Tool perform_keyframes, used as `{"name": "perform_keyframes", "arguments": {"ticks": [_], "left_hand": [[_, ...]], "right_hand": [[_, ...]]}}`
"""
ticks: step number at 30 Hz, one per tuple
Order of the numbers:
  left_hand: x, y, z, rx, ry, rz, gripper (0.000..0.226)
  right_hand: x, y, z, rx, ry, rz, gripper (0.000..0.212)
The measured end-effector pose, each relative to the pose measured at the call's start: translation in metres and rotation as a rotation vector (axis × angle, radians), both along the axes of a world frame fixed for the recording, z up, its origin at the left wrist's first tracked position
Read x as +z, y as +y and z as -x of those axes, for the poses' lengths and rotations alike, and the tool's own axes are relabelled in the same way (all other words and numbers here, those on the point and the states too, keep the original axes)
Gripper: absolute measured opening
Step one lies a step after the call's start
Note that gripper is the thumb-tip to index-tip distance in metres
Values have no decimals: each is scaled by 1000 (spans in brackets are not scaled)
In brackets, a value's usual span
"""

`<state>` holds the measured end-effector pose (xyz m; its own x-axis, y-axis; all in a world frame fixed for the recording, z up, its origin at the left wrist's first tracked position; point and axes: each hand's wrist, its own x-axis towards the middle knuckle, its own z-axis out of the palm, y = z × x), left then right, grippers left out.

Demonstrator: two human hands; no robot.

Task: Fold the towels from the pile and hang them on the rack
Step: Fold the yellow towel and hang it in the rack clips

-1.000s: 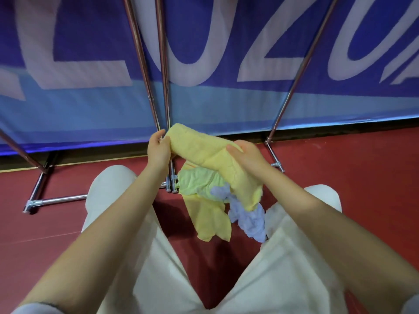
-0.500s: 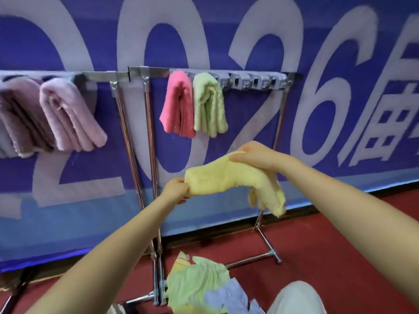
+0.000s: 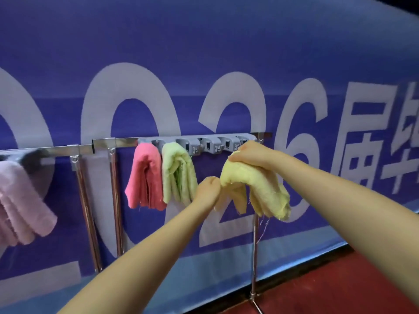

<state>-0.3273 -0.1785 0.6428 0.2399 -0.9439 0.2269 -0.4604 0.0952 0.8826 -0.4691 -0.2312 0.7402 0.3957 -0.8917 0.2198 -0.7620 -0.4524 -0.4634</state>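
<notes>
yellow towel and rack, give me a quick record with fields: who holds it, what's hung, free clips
yellow towel: folded, held up at the grey clip strip, not yet hung
right hand: grips its top
left hand: pinches its left end
hung on clips: pink towel, green towel
free clips: several, right of the green towel
far left: pale pink towel on the steel rail

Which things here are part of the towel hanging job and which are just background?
Part of the job:
yellow towel, gripped by left hand and right hand
grey clip rack
pink towel and green towel, already hung
light pink towel at left

Background:
blue banner
red floor
</notes>
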Motion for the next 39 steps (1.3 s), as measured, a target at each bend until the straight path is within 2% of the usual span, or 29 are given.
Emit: {"name": "perform_keyframes", "arguments": {"ticks": [2,5,8,10,13,19,24,27,31,35,39], "left_hand": [[12,-14,5,-13,33,62,30],[22,-30,-4,4,100,169,34],[23,-33,-27,19,237,258,37],[19,-37,-43,61,308,328,27],[7,-51,-58,159,243,394,23],[-3,-68,-62,238,283,369,23],[-4,-77,-56,184,282,392,38],[-2,-83,-57,184,232,415,44],[3,-87,-54,204,312,361,39],[9,-86,-49,156,353,314,46],[17,-85,-49,93,397,289,42]], "right_hand": [[9,-13,-9,-15,126,57,35],[19,-34,-28,29,189,108,33],[27,-50,-50,171,89,22,30],[34,-56,-69,258,60,-4,25],[41,-70,-98,331,64,-1,19],[41,-99,-125,345,-10,1,18],[35,-120,-113,270,-9,-15,27],[24,-128,-111,257,-144,37,28],[12,-123,-112,254,-282,137,17],[-3,-114,-105,219,-332,98,35],[-27,-109,-98,213,-397,-26,40]]}}
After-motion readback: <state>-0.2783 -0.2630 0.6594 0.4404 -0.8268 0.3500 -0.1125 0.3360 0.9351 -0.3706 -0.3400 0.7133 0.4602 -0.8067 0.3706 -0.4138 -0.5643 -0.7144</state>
